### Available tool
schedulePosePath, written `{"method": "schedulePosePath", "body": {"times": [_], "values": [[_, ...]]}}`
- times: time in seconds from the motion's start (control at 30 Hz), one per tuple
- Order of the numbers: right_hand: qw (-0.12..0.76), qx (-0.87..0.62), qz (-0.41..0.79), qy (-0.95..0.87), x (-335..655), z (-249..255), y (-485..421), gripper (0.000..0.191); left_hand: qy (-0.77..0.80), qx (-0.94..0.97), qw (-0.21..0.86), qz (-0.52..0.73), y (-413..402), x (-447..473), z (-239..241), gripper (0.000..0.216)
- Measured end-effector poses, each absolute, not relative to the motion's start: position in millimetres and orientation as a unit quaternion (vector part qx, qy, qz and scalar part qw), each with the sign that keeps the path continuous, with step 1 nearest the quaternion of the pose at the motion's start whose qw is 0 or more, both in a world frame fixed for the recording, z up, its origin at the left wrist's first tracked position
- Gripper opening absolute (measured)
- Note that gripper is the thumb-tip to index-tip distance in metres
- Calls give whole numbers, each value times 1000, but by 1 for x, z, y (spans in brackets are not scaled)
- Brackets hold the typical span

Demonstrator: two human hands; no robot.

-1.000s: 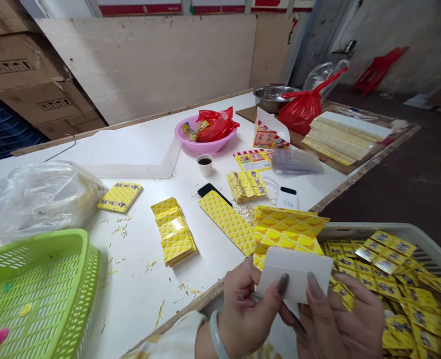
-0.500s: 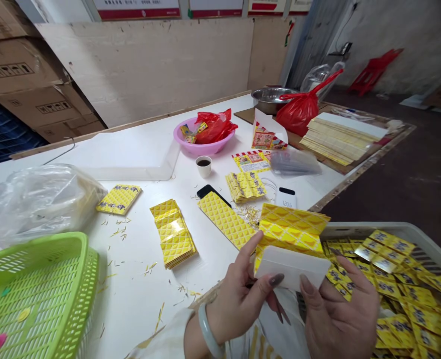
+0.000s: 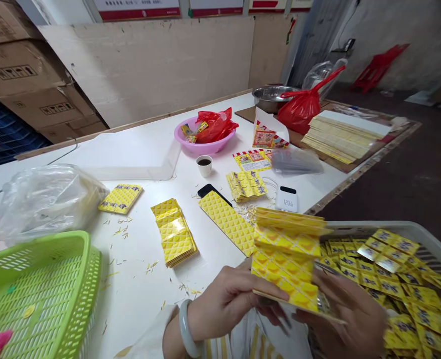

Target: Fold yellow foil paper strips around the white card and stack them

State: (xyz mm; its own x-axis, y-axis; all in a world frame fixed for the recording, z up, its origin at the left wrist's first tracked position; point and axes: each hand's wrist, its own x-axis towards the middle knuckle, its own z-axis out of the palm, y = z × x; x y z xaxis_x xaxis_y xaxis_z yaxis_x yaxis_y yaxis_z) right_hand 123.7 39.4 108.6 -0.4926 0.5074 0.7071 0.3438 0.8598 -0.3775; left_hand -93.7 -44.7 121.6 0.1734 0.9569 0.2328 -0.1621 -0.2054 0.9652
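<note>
Between my hands, above the table's near edge, is a folded yellow printed card (image 3: 284,254), its patterned panels facing me. My left hand (image 3: 233,294), with a pale bangle at the wrist, is closed on the card's lower left edge. Slightly blurred, my right hand (image 3: 349,311) grips the card's lower right side; part of its fingers is hidden behind it. Just left of the card a flat yellow patterned strip (image 3: 228,222) lies partly over a dark phone (image 3: 206,190). Farther left is a stack of creased yellow cards (image 3: 173,233).
A grey crate (image 3: 388,225) full of small yellow packets stands at right. At left are a green basket (image 3: 88,269) and a clear plastic bag (image 3: 48,199). A cup of dark drink (image 3: 204,169), a pink basin (image 3: 205,148) and a white power bank (image 3: 287,200) stand farther back.
The card in my hands has turned from showing a white panel to showing yellow patterned panels. My left hand has moved a little lower and left.
</note>
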Motion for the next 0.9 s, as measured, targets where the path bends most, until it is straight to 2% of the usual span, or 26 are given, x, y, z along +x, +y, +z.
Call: {"method": "schedulePosePath", "body": {"times": [0.07,0.1,0.17,0.23,0.33,0.47,0.57,0.63,0.7,0.9], "values": [[398,-274,201,-852,119,106,34,45,393,658,414,492,-44,-104,117,36],[379,-282,272,-839,118,105,30,46,406,700,358,466,-43,-109,115,35],[363,-288,420,-780,115,105,21,38,411,749,283,436,-41,-116,110,34],[395,-284,505,-713,112,107,15,27,392,755,276,446,-39,-119,107,34],[449,-278,495,-690,107,110,14,17,381,729,311,476,-38,-116,107,39],[484,-281,410,-720,106,108,11,27,420,636,359,539,-46,-104,110,54],[499,-240,392,-735,105,102,7,34,402,557,392,612,-52,-93,109,38],[494,-250,393,-734,101,100,6,32,403,521,366,657,-52,-87,106,26],[497,-278,411,-712,95,100,7,27,417,495,329,688,-51,-83,102,24],[530,-251,523,-618,69,101,8,12,455,395,261,754,-47,-69,93,33]]}}
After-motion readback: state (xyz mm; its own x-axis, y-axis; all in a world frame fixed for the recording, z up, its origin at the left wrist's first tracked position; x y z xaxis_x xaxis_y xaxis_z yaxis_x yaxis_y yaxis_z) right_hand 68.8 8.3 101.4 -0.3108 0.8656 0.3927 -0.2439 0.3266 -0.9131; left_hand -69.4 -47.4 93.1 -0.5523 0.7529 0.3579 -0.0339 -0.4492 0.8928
